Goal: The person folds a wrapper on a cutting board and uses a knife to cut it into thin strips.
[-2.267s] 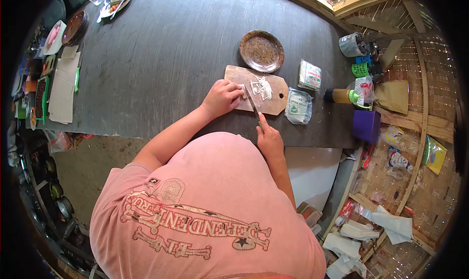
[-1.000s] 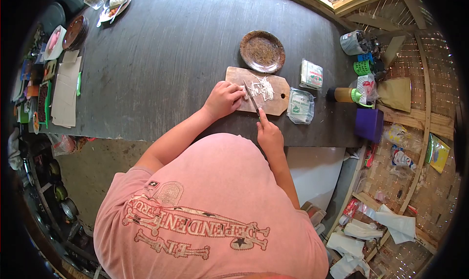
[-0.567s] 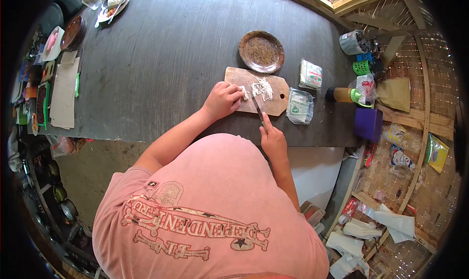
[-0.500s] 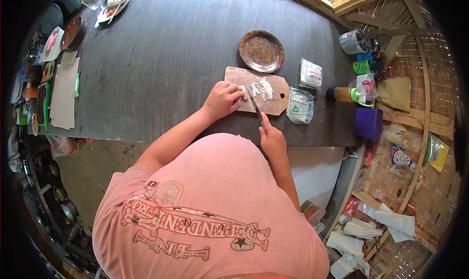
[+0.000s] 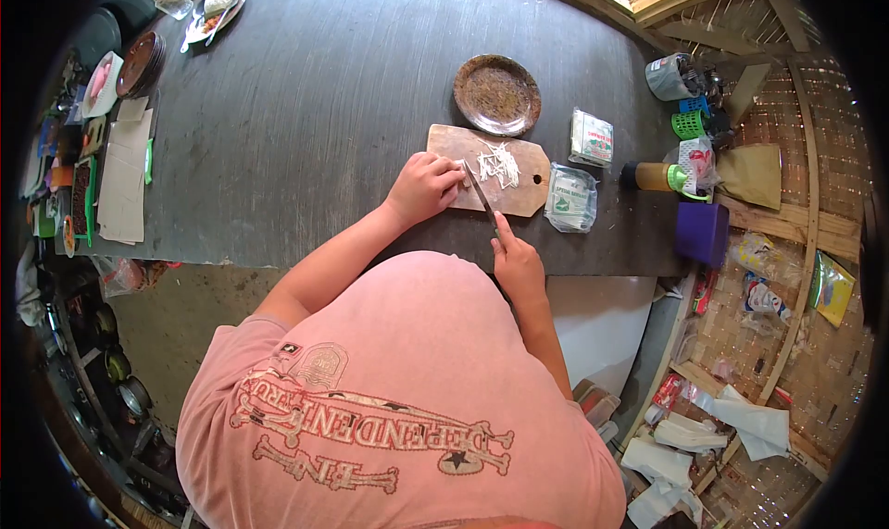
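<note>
A wooden cutting board point(image 5: 528, 186) lies near the table's front edge, with thin white strips point(image 5: 500, 165) heaped on its middle. My left hand point(image 5: 426, 186) is closed over the board's left part, its fingertips pressed on a small white piece point(image 5: 462, 170). In my right hand point(image 5: 517, 262) is the handle of a knife point(image 5: 482, 194). The blade points away from me and lies right beside the white piece, between it and the strips. Behind the board sits a brown speckled plate point(image 5: 497, 94).
Two plastic-wrapped packets, one white point(image 5: 591, 137) and one greenish point(image 5: 570, 199), lie right of the board. A bottle point(image 5: 650, 176) and a purple box point(image 5: 701, 231) stand farther right. A plate of food point(image 5: 215, 15) is at the back left; flat cardboard point(image 5: 121, 177) lies at the left.
The knife blade has shifted slightly left, closer to my left fingertips. Both hands stay in nearly the same places.
</note>
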### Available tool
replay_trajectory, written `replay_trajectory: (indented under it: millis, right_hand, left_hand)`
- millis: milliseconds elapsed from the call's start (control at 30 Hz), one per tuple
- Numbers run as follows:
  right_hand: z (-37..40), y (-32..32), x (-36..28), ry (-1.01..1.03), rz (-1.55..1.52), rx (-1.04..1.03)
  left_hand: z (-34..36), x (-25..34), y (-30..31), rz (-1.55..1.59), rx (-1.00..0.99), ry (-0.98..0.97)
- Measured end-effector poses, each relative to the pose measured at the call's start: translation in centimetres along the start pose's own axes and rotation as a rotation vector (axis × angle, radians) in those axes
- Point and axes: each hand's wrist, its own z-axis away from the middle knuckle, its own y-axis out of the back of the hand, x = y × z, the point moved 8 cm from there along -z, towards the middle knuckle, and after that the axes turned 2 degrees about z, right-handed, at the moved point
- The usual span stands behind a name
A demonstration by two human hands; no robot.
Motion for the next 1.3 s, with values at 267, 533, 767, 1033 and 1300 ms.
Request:
replay_trajectory:
  millis: [267, 533, 767, 1033, 1300]
  right_hand:
    - [-0.1, 0.3, 0.0, 0.019, -0.045, 0.019]
    - [-0.3, 0.2, -0.1, 0.006, 0.013, -0.018]
    - [-0.6, -0.3, -0.8, -0.053, 0.153, -0.071]
    - [-0.4, -0.6, -0.1, -0.021, -0.022, 0.050]
    - [0.5, 0.0, 0.1, -0.003, -0.059, 0.032]
  left_hand:
    - [0.1, -0.2, -0.2, 0.002, 0.014, 0.000]
    - [-0.1, -0.1, 0.0, 0.000, 0.018, -0.010]
    - [0.0, 0.1, -0.1, -0.002, -0.012, -0.004]
    - [0.2, -0.2, -0.1, -0.002, 0.002, 0.004]
    - [0.0, 0.0, 0.0, -0.008, 0.012, -0.005]
